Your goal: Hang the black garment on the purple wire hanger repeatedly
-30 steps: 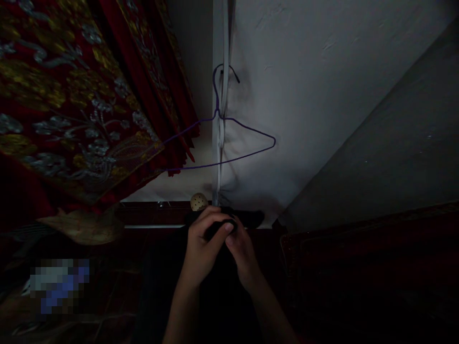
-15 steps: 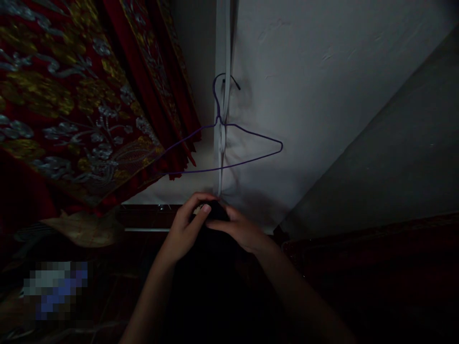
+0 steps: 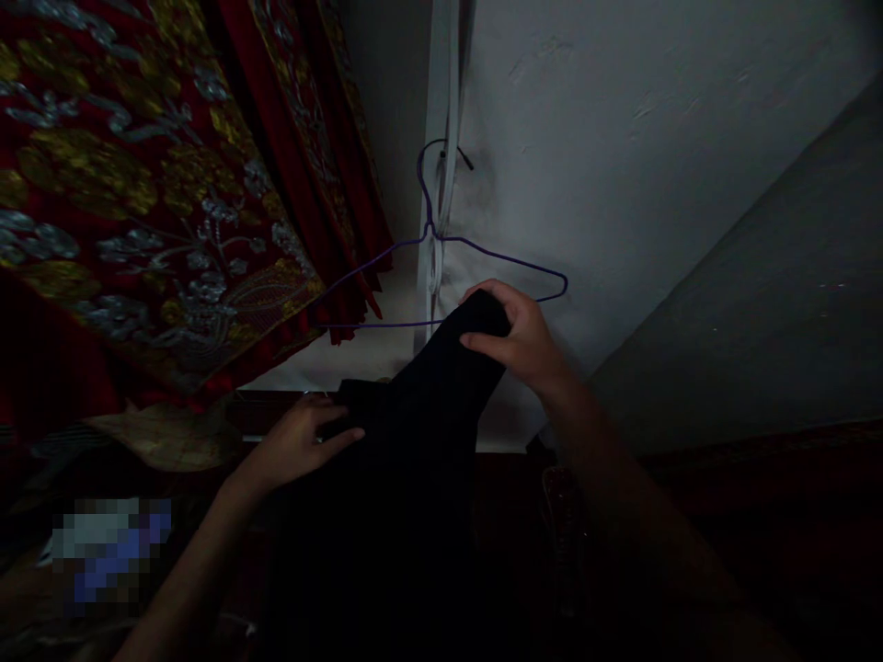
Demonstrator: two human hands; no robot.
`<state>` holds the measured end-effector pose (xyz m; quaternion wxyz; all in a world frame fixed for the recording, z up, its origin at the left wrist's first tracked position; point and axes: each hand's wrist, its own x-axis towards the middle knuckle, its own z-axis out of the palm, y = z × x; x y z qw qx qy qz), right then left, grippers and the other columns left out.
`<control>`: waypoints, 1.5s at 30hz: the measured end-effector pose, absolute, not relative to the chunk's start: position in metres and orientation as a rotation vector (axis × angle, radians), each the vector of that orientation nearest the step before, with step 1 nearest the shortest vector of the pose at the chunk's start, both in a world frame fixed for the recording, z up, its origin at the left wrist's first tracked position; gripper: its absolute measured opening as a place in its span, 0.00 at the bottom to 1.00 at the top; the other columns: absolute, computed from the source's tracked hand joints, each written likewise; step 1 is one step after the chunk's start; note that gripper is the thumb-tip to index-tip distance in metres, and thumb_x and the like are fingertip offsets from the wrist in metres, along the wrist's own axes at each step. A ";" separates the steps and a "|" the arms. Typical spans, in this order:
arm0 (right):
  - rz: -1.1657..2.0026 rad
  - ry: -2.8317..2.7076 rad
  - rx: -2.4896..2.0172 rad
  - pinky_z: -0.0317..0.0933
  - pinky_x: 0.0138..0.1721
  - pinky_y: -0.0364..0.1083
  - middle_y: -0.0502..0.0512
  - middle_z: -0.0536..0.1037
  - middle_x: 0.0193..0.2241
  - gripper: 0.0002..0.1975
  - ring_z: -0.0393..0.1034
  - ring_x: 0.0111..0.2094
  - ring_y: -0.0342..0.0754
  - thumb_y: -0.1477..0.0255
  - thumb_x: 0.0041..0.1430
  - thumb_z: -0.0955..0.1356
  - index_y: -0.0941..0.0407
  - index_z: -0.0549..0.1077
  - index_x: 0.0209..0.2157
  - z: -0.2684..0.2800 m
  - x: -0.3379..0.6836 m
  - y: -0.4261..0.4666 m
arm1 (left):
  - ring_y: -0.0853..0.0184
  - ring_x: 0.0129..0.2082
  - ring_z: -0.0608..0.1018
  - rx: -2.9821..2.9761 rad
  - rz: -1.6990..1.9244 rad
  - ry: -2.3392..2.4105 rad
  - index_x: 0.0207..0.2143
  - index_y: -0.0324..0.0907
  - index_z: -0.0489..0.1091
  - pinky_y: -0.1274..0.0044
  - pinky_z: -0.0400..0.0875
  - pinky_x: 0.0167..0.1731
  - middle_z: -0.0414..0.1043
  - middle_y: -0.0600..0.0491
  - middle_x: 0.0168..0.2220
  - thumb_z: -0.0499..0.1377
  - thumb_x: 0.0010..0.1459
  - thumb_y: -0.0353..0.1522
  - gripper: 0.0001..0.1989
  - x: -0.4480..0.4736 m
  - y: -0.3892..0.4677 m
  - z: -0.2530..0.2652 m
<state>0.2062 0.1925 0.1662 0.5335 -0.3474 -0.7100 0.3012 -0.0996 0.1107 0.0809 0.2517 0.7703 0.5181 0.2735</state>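
A black garment (image 3: pixel 428 405) hangs stretched between my two hands, its lower part lost in the dark. My right hand (image 3: pixel 521 336) grips its upper edge, thumb in front and fingers behind, raised in front of the hanger's lower bar. Lower and to the left, my left hand (image 3: pixel 303 439) pinches the other side of the cloth between thumb and fingers. Behind the garment a purple wire hanger (image 3: pixel 390 248) hangs by its hook, bare of clothes. The garment covers part of the hanger's bottom bar; whether they touch I cannot tell.
Red drapery (image 3: pixel 207 175) with gold and silver embroidery fills the upper left, overlapping the hanger's left end. White cords (image 3: pixel 452 110) run down the pale wall (image 3: pixel 586 165). A light cloth (image 3: pixel 172 439) lies at left, near a blurred-out patch (image 3: pixel 114 552). The lower right is very dark.
My hands were close together below the hanger on bunched black cloth. They have moved apart, the right up and rightward, the left leftward and slightly down, spreading the garment.
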 end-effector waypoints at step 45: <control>0.481 -1.943 -0.923 0.62 0.34 0.46 0.53 0.78 0.27 0.16 0.73 0.31 0.50 0.60 0.62 0.67 0.58 0.75 0.29 0.138 0.216 0.178 | 0.58 0.50 0.78 2.404 1.406 1.433 0.39 0.42 0.71 0.66 0.69 0.55 0.77 0.45 0.49 0.56 0.62 0.36 0.08 -0.081 0.164 0.192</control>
